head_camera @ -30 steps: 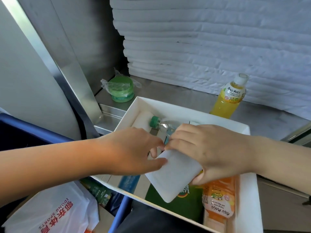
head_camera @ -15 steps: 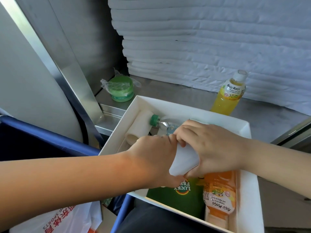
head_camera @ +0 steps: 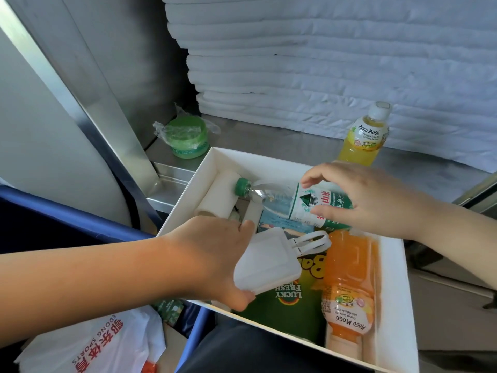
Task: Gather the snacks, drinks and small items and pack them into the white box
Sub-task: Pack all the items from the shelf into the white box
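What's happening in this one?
A person is packing a white box. The left hand holds a white charger over the box, above a green snack bag. The right hand curves over a water bottle lying inside; whether it grips it is unclear. An orange drink already lies in the box. A yellow drink and a green jar stand outside on the counter, not yet packed.

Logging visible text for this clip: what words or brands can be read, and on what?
"MOGU MOGU": standing yellow bottle.
"MOGU MOGU": orange bottle in the white box.
"LUCKY FRESH": green packet.
"EDONG SPORTS": plastic bag.
Partly hidden Chinese characters: water bottle label.
Too small to read: green jar print.
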The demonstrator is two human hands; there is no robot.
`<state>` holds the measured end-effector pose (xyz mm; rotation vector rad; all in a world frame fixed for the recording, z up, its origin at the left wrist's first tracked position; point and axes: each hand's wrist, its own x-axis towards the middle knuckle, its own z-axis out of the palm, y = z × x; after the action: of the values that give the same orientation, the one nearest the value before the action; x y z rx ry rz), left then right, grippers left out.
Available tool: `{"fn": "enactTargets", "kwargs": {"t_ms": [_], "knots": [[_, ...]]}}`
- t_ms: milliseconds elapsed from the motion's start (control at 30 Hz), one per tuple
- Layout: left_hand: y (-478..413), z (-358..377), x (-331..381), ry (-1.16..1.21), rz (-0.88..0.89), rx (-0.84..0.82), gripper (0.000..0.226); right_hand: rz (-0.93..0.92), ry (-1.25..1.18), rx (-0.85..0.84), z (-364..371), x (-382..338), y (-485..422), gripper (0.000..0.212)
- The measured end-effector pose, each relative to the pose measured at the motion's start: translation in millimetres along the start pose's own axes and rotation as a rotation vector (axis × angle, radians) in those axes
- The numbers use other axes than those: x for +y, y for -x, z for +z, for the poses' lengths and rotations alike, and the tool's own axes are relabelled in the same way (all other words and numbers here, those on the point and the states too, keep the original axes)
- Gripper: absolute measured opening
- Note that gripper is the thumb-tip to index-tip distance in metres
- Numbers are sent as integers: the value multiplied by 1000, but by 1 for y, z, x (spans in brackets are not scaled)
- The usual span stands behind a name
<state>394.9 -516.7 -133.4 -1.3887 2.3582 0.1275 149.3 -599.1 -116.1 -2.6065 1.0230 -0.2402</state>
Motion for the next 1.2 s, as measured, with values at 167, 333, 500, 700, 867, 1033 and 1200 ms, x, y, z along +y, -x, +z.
{"fn": "enactTargets", "kwargs": {"t_ms": [167, 333, 500, 700, 867, 1033, 1200], "knots": [[-4, 1, 1, -56, 28, -14, 71, 28, 7, 46, -1, 6, 2, 42], [-9, 6, 2, -75, 31, -32, 68, -5, 40, 48, 1, 6, 1, 35], [-19, 13, 14, -122, 65, 24, 68, -150, 150, -131, 2, 4, 3, 18], [-30, 25, 24, 37, 67, 11, 81, -215, 248, -224, 15, 11, 11, 18], [-39, 27, 29, 83, 60, 28, 78, -181, 220, -173, 17, 15, 16, 17], [-41, 23, 18, 98, 185, 66, 76, -186, 215, -180, 19, 15, 18, 18], [-46, 26, 0, 142, 346, -62, 93, -176, 181, -162, 17, 15, 18, 18]]}}
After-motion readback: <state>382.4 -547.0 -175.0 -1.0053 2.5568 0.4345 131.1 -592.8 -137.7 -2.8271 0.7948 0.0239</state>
